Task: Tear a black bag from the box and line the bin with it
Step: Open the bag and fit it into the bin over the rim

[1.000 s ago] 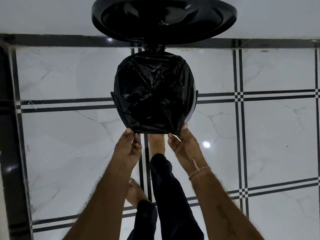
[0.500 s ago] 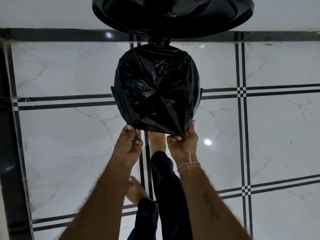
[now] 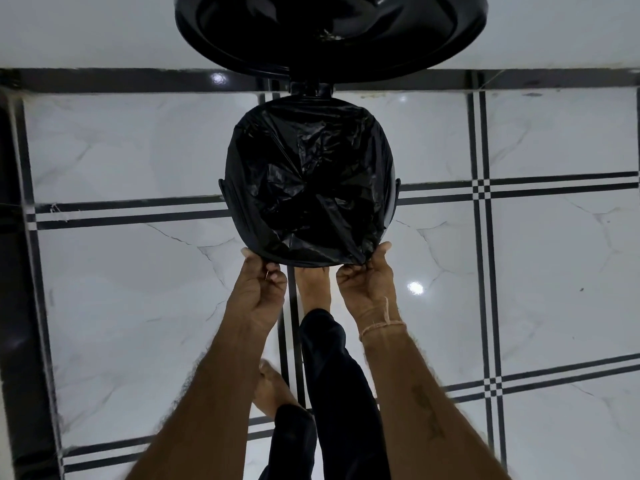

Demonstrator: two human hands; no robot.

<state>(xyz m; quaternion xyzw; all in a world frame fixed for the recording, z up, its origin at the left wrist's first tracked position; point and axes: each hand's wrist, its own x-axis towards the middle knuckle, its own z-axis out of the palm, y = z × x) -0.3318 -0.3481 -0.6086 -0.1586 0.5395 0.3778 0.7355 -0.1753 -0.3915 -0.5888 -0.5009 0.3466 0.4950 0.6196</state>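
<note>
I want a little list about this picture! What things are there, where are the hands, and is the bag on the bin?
bin: round black plastic bin on the white marble floor tiles
lid: round black lid, tipped open at the far side
bag: crinkly black plastic bag spread over the bin's mouth
left hand: pinching the bag's near edge
right hand: pinching the bag's near edge
foot: bare foot by the bin's base, between the hands
</note>
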